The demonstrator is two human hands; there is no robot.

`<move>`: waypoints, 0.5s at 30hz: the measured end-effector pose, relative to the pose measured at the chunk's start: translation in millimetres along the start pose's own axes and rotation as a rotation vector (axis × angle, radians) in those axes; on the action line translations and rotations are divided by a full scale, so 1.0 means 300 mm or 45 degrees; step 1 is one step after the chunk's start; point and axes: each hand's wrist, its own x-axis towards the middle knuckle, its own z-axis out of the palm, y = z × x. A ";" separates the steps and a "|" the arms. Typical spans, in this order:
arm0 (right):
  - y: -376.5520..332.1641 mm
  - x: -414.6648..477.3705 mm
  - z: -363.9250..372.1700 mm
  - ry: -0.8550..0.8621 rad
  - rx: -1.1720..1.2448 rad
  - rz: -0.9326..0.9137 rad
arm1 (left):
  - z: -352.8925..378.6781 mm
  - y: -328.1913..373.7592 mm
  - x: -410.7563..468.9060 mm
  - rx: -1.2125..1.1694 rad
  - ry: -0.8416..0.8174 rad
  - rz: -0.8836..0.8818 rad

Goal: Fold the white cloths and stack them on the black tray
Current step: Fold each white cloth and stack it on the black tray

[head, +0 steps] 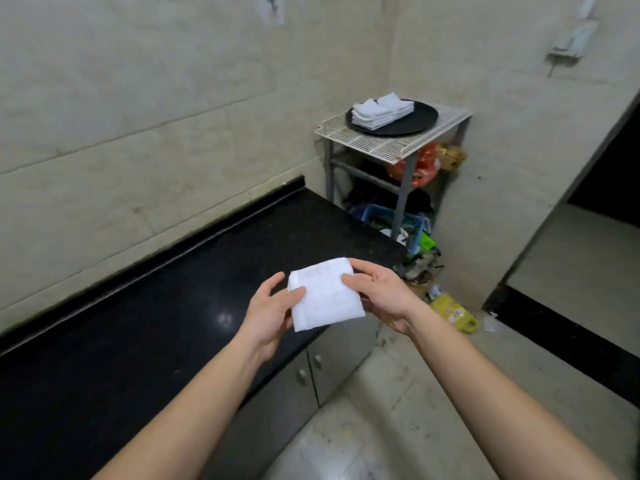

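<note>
A folded white cloth (323,296) is held in the air above the front edge of the black counter (173,306). My left hand (272,311) pinches its left edge with thumb on top. My right hand (379,289) grips its right edge. Farther back, a round black tray (420,121) sits on a white wire rack (388,143) and carries stacks of folded white cloths (381,110).
Tiled walls stand behind the counter and the rack. Under the rack lie orange bags (424,164), a blue basket (410,223) and litter on the floor. Grey cabinet doors (311,368) are below the counter. A dark doorway (609,174) opens at right.
</note>
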 end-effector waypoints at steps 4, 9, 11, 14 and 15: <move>-0.077 -0.058 -0.350 0.210 0.071 -0.013 | 0.373 0.018 0.034 0.018 -0.113 0.049; -0.159 -0.028 -0.618 0.344 0.145 -0.088 | 0.666 0.048 0.115 0.063 -0.152 0.123; -0.189 0.007 -0.695 0.387 0.163 -0.110 | 0.752 0.058 0.160 0.067 -0.147 0.140; -0.242 0.071 -0.801 0.427 0.176 -0.121 | 0.867 0.080 0.260 0.072 -0.145 0.172; -0.261 0.103 -0.843 0.438 0.174 -0.128 | 0.909 0.089 0.308 0.069 -0.155 0.186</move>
